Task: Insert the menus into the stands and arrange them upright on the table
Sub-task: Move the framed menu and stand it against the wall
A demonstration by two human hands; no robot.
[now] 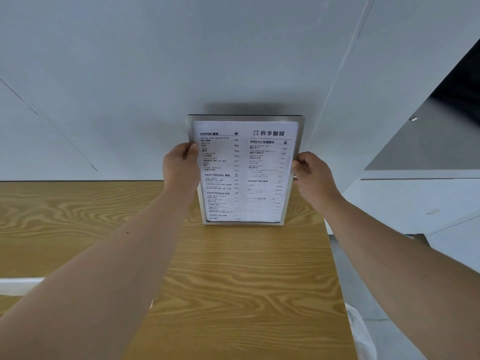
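Note:
A clear acrylic menu stand (298, 126) stands upright on the wooden table (233, 268), near its far right corner, close to the white wall. A white printed coffee menu (246, 172) sits inside it, facing me. My left hand (181, 165) grips the stand's left edge at mid height, thumb on the front. My right hand (311, 175) pinches the right edge at about the same height. Both forearms reach across the table from the near side.
A white wall (181, 61) rises right behind the table's far edge. The table's right edge (335, 255) drops to a grey floor. A white ledge (18, 283) shows at the near left. A grey counter (428, 141) lies at the right.

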